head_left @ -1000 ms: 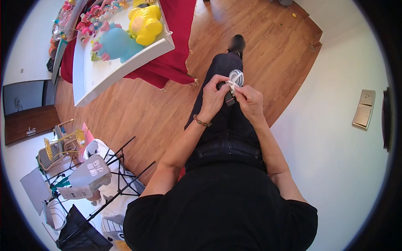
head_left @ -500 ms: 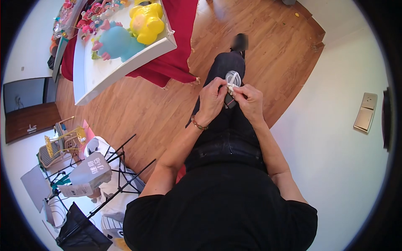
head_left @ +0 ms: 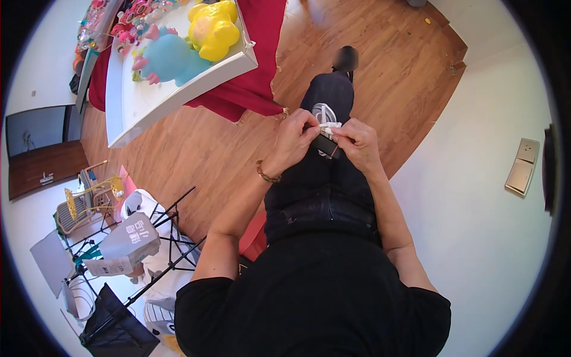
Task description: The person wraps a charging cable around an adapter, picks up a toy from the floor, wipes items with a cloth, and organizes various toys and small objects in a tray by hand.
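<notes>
A coiled white-grey cable (head_left: 325, 112) lies above my lap, with a white band or cable end drawn across it. My left hand (head_left: 295, 137) is closed in a pinch on the left side of this white part. From the right, my right hand (head_left: 358, 143) pinches the same cable, its fingers bent. Just below the fingertips is a small dark rectangular block (head_left: 327, 146), tilted and partly covered by the hands; its exact kind cannot be made out. A beaded bracelet (head_left: 268, 172) circles my left wrist.
A white tray-like table (head_left: 184, 94) with a blue figure (head_left: 169, 56), a yellow figure (head_left: 213, 30) and small trinkets stands at upper left over a red cloth (head_left: 262, 65). Black stands and a grey bag (head_left: 134, 238) are at lower left. A wall socket (head_left: 523, 166) is at right.
My hands have moved slightly apart, and the white cable part is stretched more level between them. The dark block has turned and shows more. The view has shifted a little.
</notes>
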The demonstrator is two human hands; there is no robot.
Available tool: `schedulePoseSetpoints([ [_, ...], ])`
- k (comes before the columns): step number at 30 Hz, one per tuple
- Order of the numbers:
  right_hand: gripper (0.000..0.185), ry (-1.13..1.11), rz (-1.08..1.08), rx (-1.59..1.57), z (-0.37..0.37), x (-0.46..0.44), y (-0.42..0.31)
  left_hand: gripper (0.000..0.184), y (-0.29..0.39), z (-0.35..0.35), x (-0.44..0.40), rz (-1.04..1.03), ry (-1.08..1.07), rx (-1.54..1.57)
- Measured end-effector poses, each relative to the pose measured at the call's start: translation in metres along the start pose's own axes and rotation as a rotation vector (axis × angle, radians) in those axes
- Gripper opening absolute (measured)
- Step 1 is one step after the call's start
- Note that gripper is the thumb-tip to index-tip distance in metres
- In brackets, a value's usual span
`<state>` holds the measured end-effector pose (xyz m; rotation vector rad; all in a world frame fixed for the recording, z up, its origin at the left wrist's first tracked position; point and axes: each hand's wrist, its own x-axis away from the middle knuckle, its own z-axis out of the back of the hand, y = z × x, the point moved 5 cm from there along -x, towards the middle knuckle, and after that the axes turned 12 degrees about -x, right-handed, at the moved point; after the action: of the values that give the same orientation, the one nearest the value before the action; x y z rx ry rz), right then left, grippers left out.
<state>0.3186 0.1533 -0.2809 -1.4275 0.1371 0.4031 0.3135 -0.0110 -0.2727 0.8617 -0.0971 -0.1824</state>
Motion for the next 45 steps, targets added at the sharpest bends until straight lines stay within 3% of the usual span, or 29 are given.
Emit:
schedulePoseSetpoints([
  [5, 0.013, -0.061, -0.010, 0.044, -0.006, -0.001, -0.003, 0.004, -0.023, -0.006, 0.002, 0.175, -0.198, 0.366],
  [11, 0.012, -0.062, 0.001, 0.110, -0.009, -0.002, -0.012, 0.007, -0.036, -0.020, 0.006, 0.288, -0.263, 0.926],
  [17, 0.009, -0.117, -0.024, 0.200, -0.012, -0.002, -0.008, 0.011, -0.009, 0.002, 0.004, -0.218, 0.033, -0.125],
  [20, 0.008, -0.149, -0.033, 0.202, -0.013, -0.005, -0.012, 0.010, -0.010, 0.005, 0.001, -0.170, -0.066, -0.096],
  [23, 0.009, -0.188, -0.026, 0.140, -0.010, -0.012, -0.013, 0.009, -0.026, 0.003, -0.003, -0.061, -0.207, 0.262],
  [26, 0.010, -0.234, -0.003, 0.126, -0.011, -0.015, -0.011, 0.008, -0.038, -0.009, 0.002, 0.230, -0.379, 0.786],
  [32, 0.007, -0.057, -0.018, 0.088, -0.021, -0.006, -0.003, 0.013, -0.030, 0.003, -0.003, 0.037, -0.259, 0.509],
  [38, 0.006, -0.031, 0.123, 0.302, -0.028, -0.011, -0.008, 0.016, -0.020, 0.003, 0.002, -0.036, 0.077, 0.066],
  [41, 0.008, -0.067, 0.143, 0.381, -0.031, -0.013, -0.008, 0.017, 0.000, 0.004, 0.008, -0.180, 0.293, -0.104],
  [45, 0.009, -0.009, 0.081, 0.413, -0.034, -0.012, -0.007, 0.015, -0.003, -0.006, 0.011, -0.098, 0.369, -0.063],
])
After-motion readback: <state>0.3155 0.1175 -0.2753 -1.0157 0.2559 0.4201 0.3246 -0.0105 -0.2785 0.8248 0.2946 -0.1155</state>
